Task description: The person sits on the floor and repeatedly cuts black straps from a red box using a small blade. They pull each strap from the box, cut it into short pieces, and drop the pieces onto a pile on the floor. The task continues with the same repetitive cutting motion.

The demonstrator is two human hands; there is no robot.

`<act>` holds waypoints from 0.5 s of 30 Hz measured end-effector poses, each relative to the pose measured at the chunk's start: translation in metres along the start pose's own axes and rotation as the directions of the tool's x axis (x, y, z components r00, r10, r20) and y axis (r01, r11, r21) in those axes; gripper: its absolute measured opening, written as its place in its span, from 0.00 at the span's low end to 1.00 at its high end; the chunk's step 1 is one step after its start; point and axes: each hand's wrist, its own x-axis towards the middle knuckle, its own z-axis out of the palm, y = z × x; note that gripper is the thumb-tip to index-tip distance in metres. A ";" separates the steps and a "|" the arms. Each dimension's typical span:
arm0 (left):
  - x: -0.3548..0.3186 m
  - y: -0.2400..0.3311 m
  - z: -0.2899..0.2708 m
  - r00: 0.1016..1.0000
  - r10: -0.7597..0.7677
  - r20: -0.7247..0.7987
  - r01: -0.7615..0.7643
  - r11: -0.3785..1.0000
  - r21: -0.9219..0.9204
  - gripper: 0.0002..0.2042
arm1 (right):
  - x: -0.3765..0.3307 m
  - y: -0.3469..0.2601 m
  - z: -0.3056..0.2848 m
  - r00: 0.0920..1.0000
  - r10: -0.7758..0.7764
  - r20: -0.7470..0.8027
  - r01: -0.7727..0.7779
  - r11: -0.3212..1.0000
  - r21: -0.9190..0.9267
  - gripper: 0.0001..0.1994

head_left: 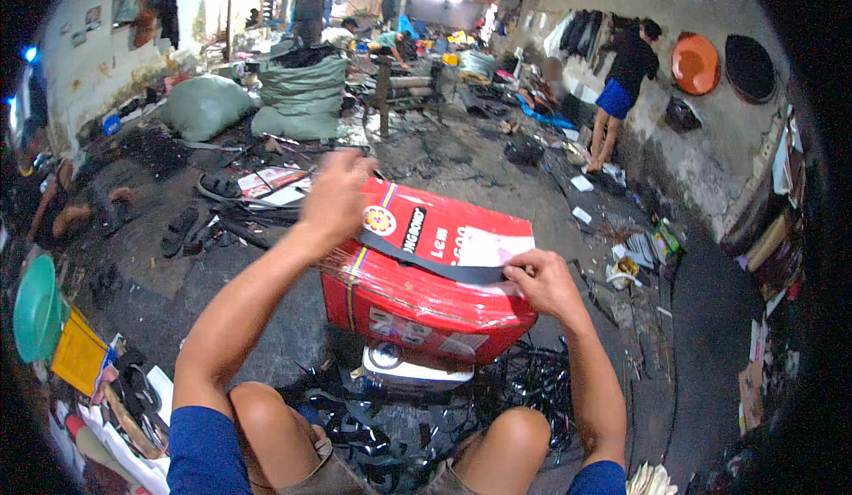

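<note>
A red cardboard box (pixel 422 304) with printed sides and clear tape stands in front of my knees, on top of a white container (pixel 417 366). Across its top lies a dark, flat rubber-like strip (pixel 435 269), bending slightly toward me. At the strip's right end, my right hand (pixel 543 286) pinches it between thumb and fingers, close against the box. My left hand (pixel 337 198) is over the box's left top edge, near the strip's other end. Motion smears its fingers, so I cannot make out whether it grips anything.
Black strip scraps (pixel 373 424) lie between my legs, beside a dark tangle (pixel 537 388). A green basin (pixel 37 309) and a yellow panel (pixel 82 350) are at left. Stuffed sacks (pixel 302 96) stand farther back. A person in blue shorts (pixel 614 98) stands by the right wall.
</note>
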 end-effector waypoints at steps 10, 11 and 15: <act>-0.022 0.167 0.101 0.928 0.094 0.360 0.232 0.611 -0.757 0.16 | -0.010 -0.018 0.003 0.963 0.260 -0.072 -0.255 0.964 0.078 0.14; -0.022 0.171 0.101 0.935 0.112 0.336 0.207 0.598 -0.775 0.15 | -0.014 -0.012 0.001 0.973 0.209 -0.102 -0.205 0.978 0.048 0.13; -0.023 0.171 0.097 0.954 0.154 0.259 0.109 0.625 -0.773 0.11 | -0.023 -0.006 0.002 0.984 0.069 -0.166 -0.073 0.997 -0.017 0.09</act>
